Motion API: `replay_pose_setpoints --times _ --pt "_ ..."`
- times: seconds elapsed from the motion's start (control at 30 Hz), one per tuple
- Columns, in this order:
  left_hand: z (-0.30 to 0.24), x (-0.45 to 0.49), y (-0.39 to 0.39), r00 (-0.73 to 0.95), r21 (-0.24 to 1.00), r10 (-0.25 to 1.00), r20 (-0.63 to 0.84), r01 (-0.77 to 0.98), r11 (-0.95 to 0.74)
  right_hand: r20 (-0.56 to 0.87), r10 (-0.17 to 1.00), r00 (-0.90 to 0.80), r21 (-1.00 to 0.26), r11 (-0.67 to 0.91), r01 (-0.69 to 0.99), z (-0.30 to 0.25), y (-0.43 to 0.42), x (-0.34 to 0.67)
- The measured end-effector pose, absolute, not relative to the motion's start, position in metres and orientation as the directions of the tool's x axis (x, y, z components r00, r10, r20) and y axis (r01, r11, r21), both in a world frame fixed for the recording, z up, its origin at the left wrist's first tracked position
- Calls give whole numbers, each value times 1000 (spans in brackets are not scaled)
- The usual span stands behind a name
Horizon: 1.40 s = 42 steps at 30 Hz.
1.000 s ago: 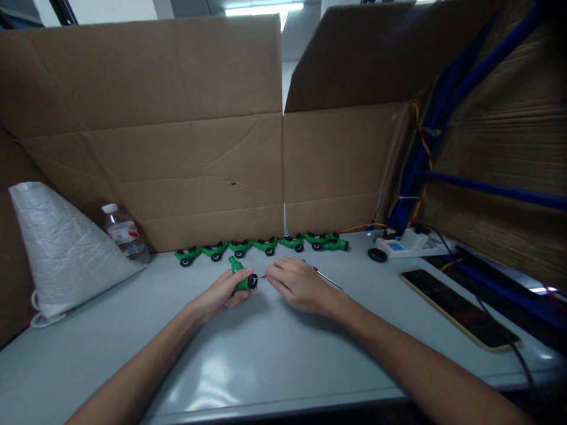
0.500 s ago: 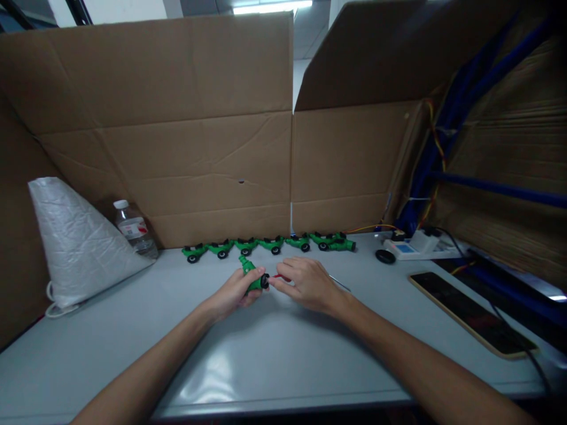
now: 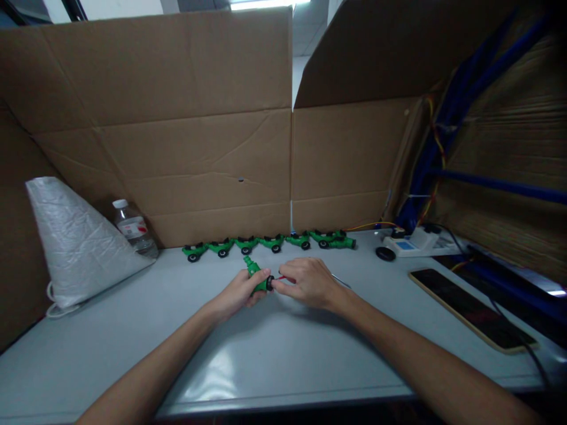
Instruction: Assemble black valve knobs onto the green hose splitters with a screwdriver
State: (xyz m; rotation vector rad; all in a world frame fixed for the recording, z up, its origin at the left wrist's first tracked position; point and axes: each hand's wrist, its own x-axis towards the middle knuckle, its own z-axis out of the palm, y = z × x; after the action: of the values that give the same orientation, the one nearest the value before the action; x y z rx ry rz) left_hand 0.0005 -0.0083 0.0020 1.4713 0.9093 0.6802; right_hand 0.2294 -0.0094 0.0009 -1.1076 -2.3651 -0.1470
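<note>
My left hand (image 3: pixel 239 293) is closed around a green toy car (image 3: pixel 256 275) with a black wheel, held just above the grey table (image 3: pixel 266 354). My right hand (image 3: pixel 308 283) grips a thin red-handled screwdriver (image 3: pixel 283 278), its tip against the car's wheel end; the metal shaft pokes out behind the hand. A row of several finished green toy cars (image 3: pixel 270 242) lines the foot of the cardboard wall behind my hands.
A white plastic bag (image 3: pixel 71 242) and a water bottle (image 3: pixel 133 229) stand at the left. At the right lie a loose black wheel (image 3: pixel 385 254), a white device with wires (image 3: pixel 414 242) and a phone (image 3: pixel 472 310). Cardboard walls (image 3: pixel 177 147) enclose the back.
My hands have drawn together: the screwdriver tip now meets the car's wheel end. The view shifted slightly; the row of cars has not moved.
</note>
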Motion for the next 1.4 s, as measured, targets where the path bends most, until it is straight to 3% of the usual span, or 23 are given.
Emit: replay_pose_setpoints --times 0.9,1.4 --pt "7 4 -12 503 984 860 -84 177 -7 422 788 -449 -183 559 809 10 -25 224" --pt "4 5 -7 465 981 878 -117 189 31 472 810 -347 -159 465 871 12 -26 217"
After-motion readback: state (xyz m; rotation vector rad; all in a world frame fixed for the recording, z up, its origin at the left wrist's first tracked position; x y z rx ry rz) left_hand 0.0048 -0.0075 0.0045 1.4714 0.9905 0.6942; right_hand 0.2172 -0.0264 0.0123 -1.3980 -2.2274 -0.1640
